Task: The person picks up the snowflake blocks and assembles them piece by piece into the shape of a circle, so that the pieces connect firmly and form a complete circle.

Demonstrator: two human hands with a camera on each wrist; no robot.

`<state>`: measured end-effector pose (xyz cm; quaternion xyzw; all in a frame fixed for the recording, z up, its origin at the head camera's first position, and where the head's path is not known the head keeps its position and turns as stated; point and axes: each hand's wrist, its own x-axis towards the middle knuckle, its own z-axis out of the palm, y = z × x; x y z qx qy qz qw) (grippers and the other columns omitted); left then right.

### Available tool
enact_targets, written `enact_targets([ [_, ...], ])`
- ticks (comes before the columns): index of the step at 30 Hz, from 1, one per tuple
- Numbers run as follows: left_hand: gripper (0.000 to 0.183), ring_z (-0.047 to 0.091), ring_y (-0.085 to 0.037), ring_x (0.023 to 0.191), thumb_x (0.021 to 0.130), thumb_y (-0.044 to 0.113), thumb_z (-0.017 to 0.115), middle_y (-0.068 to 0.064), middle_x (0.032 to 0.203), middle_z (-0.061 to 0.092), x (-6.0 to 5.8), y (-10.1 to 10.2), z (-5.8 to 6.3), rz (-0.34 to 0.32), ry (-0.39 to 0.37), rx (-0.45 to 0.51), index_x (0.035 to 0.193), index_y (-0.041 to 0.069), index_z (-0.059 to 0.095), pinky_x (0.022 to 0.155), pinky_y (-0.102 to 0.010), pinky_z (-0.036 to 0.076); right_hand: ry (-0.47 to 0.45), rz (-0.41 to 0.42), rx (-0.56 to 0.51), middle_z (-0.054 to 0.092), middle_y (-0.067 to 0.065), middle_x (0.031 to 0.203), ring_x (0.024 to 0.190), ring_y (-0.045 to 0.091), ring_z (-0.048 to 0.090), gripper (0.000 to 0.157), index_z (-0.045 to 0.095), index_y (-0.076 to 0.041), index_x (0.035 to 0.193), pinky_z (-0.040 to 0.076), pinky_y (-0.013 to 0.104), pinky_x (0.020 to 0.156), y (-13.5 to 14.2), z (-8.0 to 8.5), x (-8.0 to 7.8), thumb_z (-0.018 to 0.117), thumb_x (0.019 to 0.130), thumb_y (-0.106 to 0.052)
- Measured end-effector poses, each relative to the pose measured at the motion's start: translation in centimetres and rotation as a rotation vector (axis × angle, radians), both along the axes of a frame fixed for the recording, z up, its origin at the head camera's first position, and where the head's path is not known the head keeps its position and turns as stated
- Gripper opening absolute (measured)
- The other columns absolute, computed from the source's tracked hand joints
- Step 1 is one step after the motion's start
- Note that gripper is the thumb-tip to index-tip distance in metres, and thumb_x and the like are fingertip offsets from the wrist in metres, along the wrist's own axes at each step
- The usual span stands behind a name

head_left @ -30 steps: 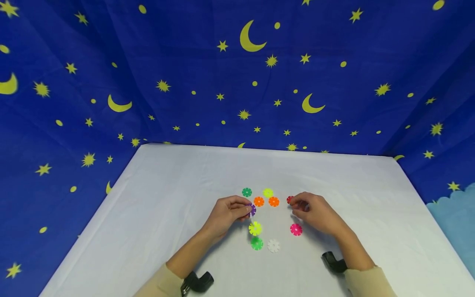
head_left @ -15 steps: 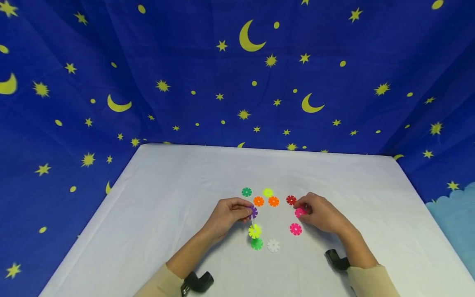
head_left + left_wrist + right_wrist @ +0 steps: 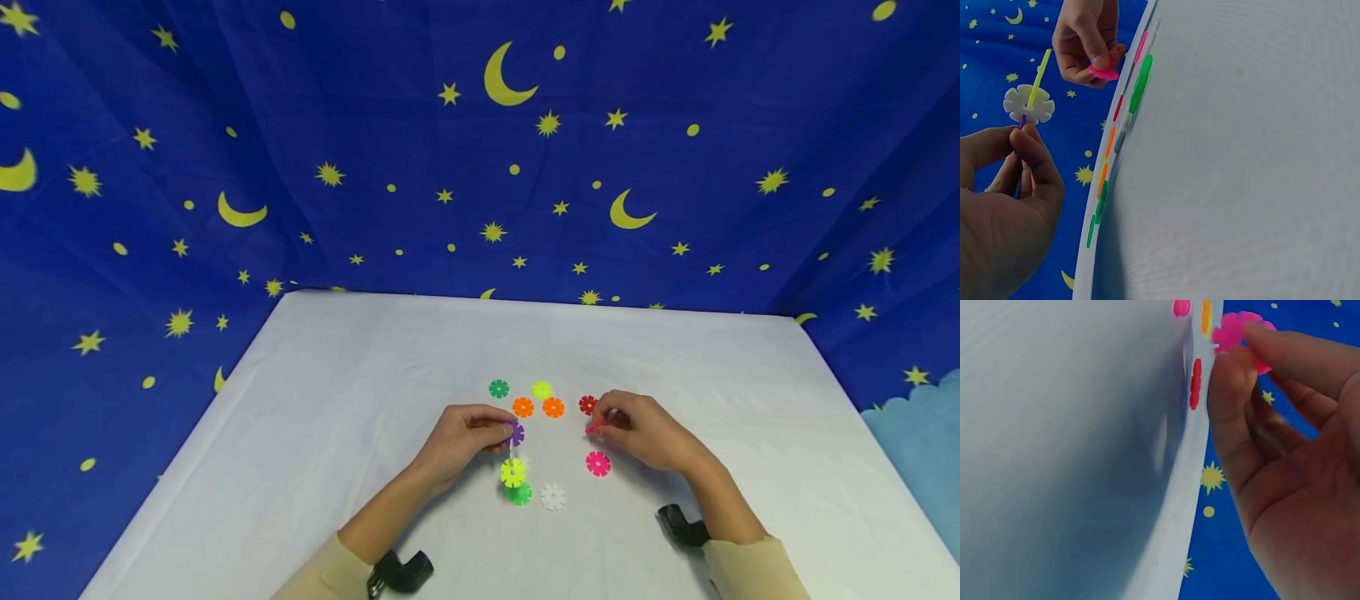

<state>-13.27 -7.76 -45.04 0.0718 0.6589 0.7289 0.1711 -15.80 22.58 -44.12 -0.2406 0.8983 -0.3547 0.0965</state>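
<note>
1. Since half a second ago, the right hand (image 3: 645, 433) has been lifting its pink disc (image 3: 596, 427) off the desk (image 3: 337, 400) and turning it edge-on, while the left hand (image 3: 461, 437) has been dipping slightly with its joined pieces.
2. The right hand is pinching the pink disc between thumb and forefinger; the right wrist view is showing the fingers (image 3: 1235, 400) curling round the disc's rim (image 3: 1238, 331).
3. The left hand is pinching a purple disc (image 3: 514, 432), which is carrying a white disc (image 3: 1029, 104) and a yellow disc (image 3: 513, 472) slotted together in a small chain hanging just above the desk.
4. The two hands are staying apart, with the pink disc facing the chain across a gap.
5. Lying flat on the desk beyond the hands are a dark green disc (image 3: 498, 388), a lime disc (image 3: 542, 389), two orange discs (image 3: 537, 407) and a red disc (image 3: 587, 404) just beside the right fingers.
6. Nearer the person are lying a bright green disc (image 3: 520, 495), partly under the yellow one, a white loose disc (image 3: 552, 497) and a second pink disc (image 3: 597, 463).
7. A blue cloth with stars and moons (image 3: 480, 150) is hanging behind the desk.
</note>
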Motion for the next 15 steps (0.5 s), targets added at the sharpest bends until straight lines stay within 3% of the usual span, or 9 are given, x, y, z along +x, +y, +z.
enact_targets([
  [9, 0.018, 0.062, -0.018, 0.072, 0.086, 0.007, 0.072, -0.013, 0.095, 0.070, 0.1, 0.2, -0.2, -0.005, -0.008, -0.014, 0.103, 0.000, 0.073, 0.072, -0.034, 0.056, 0.008, -0.017, -0.099, 0.064, -0.009, 0.093, 0.082, 0.013, 0.060, 0.016, 0.068, -0.023, 0.097, 0.053, 0.026, 0.075, -1.4, 0.5, 0.3, 0.072, 0.087, -0.011],
  [15, 0.019, 0.061, -0.020, 0.071, 0.086, 0.006, 0.072, -0.013, 0.093, 0.070, 0.2, 0.3, -0.2, -0.015, -0.013, -0.009, 0.103, -0.002, 0.072, 0.074, -0.038, 0.056, 0.011, -0.039, -0.128, 0.065, -0.009, 0.089, 0.078, 0.012, 0.060, 0.015, 0.067, -0.019, 0.101, 0.054, 0.026, 0.072, -2.9, 0.9, 0.9, 0.071, 0.088, -0.013],
])
